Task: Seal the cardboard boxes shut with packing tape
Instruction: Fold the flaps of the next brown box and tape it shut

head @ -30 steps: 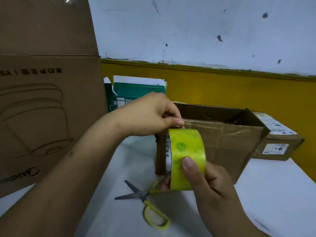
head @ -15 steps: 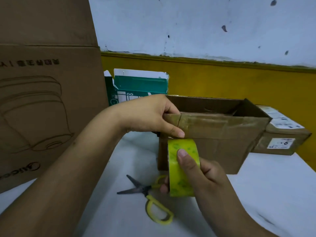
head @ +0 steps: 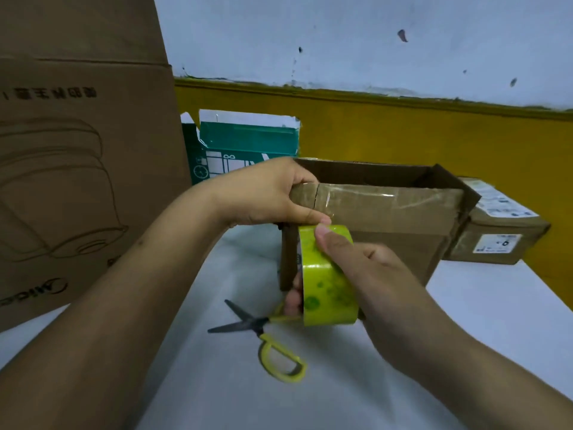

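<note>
An open brown cardboard box [head: 387, 218] stands on the white table, its near flap folded over and covered with old clear tape. My left hand [head: 266, 193] grips the left end of that flap, thumb on its front face. My right hand [head: 366, 274] holds a yellow-green roll of packing tape [head: 328, 287] upright just in front of the box's left corner, thumb lying over the top of the roll and fingers through its core. The free end of the tape is not visible.
Yellow-handled scissors [head: 269, 346] lie on the table [head: 496, 321] below the roll. A tall printed carton [head: 77, 150] fills the left. A green and white box [head: 245, 144] stands behind, a small labelled parcel [head: 496, 237] at the right, against the yellow wall.
My left hand dropped from the roll's top edge onto the box flap and now grips it. My right hand lowered the roll, then shifted it closer to the box corner.
</note>
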The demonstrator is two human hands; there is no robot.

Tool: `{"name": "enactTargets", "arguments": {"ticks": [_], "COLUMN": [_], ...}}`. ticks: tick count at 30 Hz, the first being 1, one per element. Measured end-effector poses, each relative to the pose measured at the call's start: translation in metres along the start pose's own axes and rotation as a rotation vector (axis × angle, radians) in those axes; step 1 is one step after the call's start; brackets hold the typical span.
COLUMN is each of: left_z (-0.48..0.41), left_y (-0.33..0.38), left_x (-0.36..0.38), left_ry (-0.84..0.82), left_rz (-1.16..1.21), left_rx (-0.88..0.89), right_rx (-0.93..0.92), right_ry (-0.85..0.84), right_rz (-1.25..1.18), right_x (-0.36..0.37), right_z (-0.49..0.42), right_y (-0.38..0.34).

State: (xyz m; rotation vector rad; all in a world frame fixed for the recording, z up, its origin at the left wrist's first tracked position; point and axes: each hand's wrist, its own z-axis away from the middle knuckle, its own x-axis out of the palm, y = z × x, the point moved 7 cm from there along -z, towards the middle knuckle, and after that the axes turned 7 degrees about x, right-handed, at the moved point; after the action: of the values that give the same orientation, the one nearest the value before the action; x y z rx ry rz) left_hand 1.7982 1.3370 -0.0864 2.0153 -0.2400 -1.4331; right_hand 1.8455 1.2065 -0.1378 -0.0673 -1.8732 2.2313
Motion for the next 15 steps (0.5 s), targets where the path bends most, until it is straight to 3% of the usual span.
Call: {"name": "enactTargets", "arguments": {"ticks": [3,6,7,9,11,13,15], "left_z": [-0.002,-0.004,-0.005,-0.007,-0.008,-0.006,-0.004], "left_y": [0.003,0.006,0.008,0.011,0.018,0.024,0.028], "left_x": [-0.003,-0.007,-0.008,-0.008,-0.005,-0.002,0.000], "left_ry": [0.074,0.190,0.213,0.250,0.278,0.290,0.286], "left_rz": [-0.098,-0.213,-0.251,-0.319,-0.363,-0.396,-0.411], "left_rx": [0.023,0.006,-0.012,-0.051,-0.068,-0.067,-0.065], "right_rx": [-0.167,-0.803,-0.982,-1.114,-0.938,-0.683,-0.622], "right_ry": [0.264,0.729,0.754,0.534,0.263,0.166,0.087], "right_rz": [0.490,0.901,1.000,1.282,1.466,1.455,1.445], "right_x": [-0.025,-0.039,-0.024,0.015,0.030,0.027,0.025], "right_z": [0.001,0.048,0.065,0.072,0.048,0.021,0.006], "right_y": [-0.017,-0.049,-0.045,-0.006,0.035,0.052,0.057]}}
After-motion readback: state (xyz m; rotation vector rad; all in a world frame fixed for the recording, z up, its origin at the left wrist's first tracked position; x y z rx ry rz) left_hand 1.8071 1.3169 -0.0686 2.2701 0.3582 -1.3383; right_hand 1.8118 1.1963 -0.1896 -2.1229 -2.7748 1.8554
